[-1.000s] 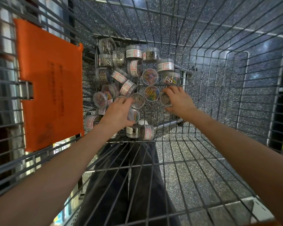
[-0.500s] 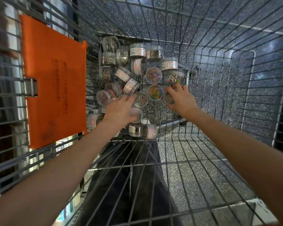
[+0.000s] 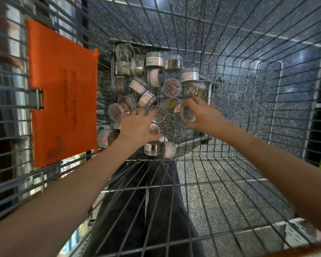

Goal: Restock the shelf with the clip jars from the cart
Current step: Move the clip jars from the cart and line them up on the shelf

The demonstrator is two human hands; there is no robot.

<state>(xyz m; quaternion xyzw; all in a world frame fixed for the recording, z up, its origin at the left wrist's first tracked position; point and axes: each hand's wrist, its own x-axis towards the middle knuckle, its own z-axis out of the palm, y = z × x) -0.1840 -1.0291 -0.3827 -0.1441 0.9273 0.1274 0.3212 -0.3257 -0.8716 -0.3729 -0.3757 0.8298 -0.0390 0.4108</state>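
Several small clear clip jars (image 3: 171, 87) with white-and-red labels lie jumbled on the wire floor of the cart (image 3: 239, 101). Some hold silver clips, some coloured ones. My left hand (image 3: 137, 127) is down in the pile, its fingers curled round a jar (image 3: 155, 129) of coloured clips that shows beside its thumb. My right hand (image 3: 202, 115) grips another jar (image 3: 187, 114) at the right edge of the pile, lifted a little and tilted. Both forearms reach in over the cart's near wire wall.
An orange plastic flap (image 3: 63, 89) hangs on the cart's left side wall. Wire walls enclose the basket on all sides. The right half of the basket floor shows only wire grid over speckled flooring. Dark trouser legs (image 3: 146, 210) show through the near wall.
My right hand has closed round a jar and raised it slightly off the pile. My left hand has stayed on its jar. The view has shifted a little to the left.
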